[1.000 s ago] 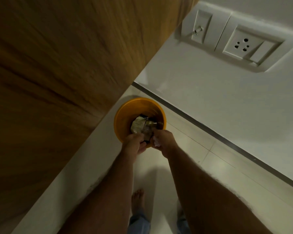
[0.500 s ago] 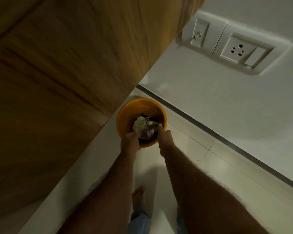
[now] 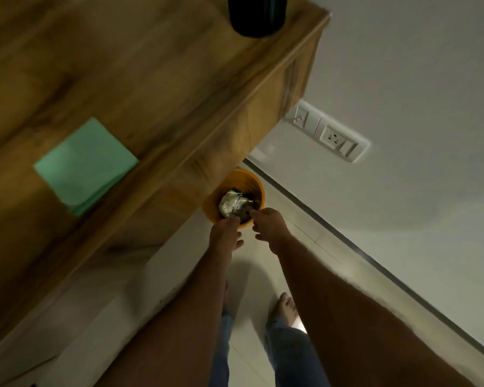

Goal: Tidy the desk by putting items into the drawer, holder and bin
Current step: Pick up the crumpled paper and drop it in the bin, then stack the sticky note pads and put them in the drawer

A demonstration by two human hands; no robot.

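A round orange plastic bin [image 3: 250,182] stands on the pale glossy floor tiles [image 3: 313,247], tucked against the end of the wooden desk [image 3: 157,88]. Inside it lies a crumpled silvery wrapper [image 3: 229,203] over darker rubbish, creased and catching a little light.

Both arms reach down to it. The left hand [image 3: 225,236] hangs at the near rim with its fingers pointing down into the bin; they look loosely bent, and I cannot tell whether they hold anything. The right hand [image 3: 268,224] is beside it, fingers spread and relaxed over the rim, empty.

The desk top is smooth brown laminate with a streaky grain. A square pale green sheet of paper [image 3: 85,166] lies flat near its edge, and a dark cylindrical holder [image 3: 256,15] stands at the far corner, cut off by the frame. The white wall [image 3: 403,65] carries a white switch and socket plate [image 3: 329,135], and a dark skirting line [image 3: 347,241] runs along its foot. Bare feet [image 3: 284,307] and blue jeans hems [image 3: 287,347] show on the tiles below the arms.

Compared with half a second ago, the view has pulled back and up: the bin looks smaller, and the desk top, green paper and holder have come into sight. The right hand has lifted slightly clear of the rubbish, and both hands stay at the bin's near rim.
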